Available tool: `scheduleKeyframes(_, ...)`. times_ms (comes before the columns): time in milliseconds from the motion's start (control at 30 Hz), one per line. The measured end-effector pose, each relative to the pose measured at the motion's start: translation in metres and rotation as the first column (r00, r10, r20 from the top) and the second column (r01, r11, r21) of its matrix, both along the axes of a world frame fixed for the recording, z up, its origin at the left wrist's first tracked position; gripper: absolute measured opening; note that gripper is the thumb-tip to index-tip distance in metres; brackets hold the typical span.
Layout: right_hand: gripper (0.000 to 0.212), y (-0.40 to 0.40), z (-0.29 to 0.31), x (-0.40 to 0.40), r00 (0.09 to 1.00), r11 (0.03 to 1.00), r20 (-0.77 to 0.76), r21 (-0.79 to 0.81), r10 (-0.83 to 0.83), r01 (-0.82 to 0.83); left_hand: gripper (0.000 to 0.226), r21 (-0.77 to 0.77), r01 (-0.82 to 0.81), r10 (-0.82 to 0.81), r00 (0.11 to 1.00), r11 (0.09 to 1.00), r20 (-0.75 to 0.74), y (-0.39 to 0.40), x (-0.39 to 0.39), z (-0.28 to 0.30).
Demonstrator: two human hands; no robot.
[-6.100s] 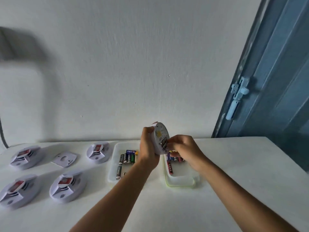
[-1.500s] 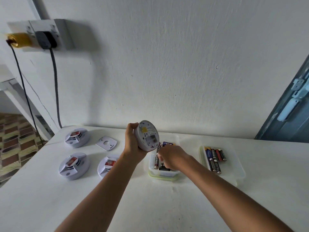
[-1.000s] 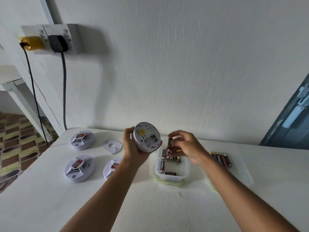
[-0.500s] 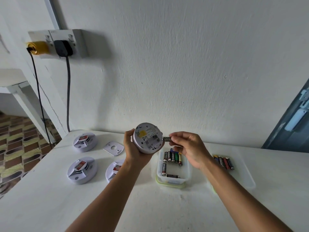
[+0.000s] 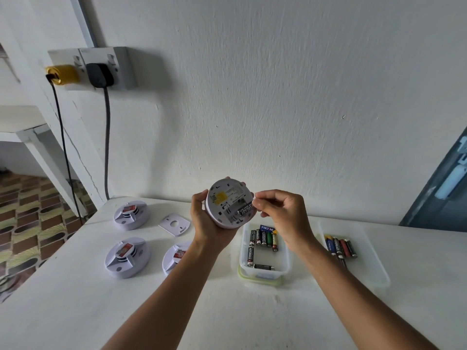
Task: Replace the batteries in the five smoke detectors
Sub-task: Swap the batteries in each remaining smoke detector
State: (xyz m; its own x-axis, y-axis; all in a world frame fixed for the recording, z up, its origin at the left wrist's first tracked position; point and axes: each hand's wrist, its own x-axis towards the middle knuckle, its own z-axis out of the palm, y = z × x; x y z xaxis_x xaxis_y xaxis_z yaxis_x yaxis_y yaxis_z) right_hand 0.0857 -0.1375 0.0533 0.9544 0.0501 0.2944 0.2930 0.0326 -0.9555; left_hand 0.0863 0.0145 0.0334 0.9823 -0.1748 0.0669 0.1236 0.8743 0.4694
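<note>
My left hand (image 5: 206, 221) grips a round white smoke detector (image 5: 226, 202) in the air, its back with the open battery bay turned to me. My right hand (image 5: 280, 214) pinches a black battery (image 5: 245, 210) whose other end lies in that bay. Three more white detectors lie on the table to the left: one at the back (image 5: 131, 214), one in front (image 5: 127, 257), and one (image 5: 175, 256) partly hidden behind my left forearm. A loose white mounting plate (image 5: 174, 224) lies between them.
A clear tub with a green lid under it (image 5: 283, 270) holds several batteries below my hands. A second clear tray (image 5: 374, 263) to the right holds several more. The wall rises just behind the table (image 5: 227, 311). Plugged sockets (image 5: 91, 69) with hanging cables are at upper left, a blue door (image 5: 444, 193) at right.
My right hand lifted a battery out of the tub and has brought its end into the detector's bay. My left hand has kept the detector raised and turned its back more squarely to me.
</note>
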Motion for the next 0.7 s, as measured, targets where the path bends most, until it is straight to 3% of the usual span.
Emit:
scheduleKeyframes(300, 0.003, 0.009, -0.010, 0.002, 0.945, 0.945, 0.277, -0.222, -0.174, 0.239, 0.049, 0.005, -0.020, 0.019, 0.999, 1.000, 0.051, -0.006, 0.001, 0.006)
scheduleKeyframes(500, 0.032, 0.018, -0.023, -0.006, 0.898, 0.905, 0.416, -0.313, -0.142, 0.288, 0.052, -0.024, -0.054, 0.055, 0.997, 0.998, 0.059, -0.010, 0.004, 0.010)
scheduleKeyframes(700, 0.047, 0.010, -0.031, -0.006, 0.839, 0.722, 0.545, -0.581, 0.003, 0.375, 0.058, 0.045, -0.079, 0.079, 0.997, 0.996, -0.009, -0.009, 0.009, 0.006)
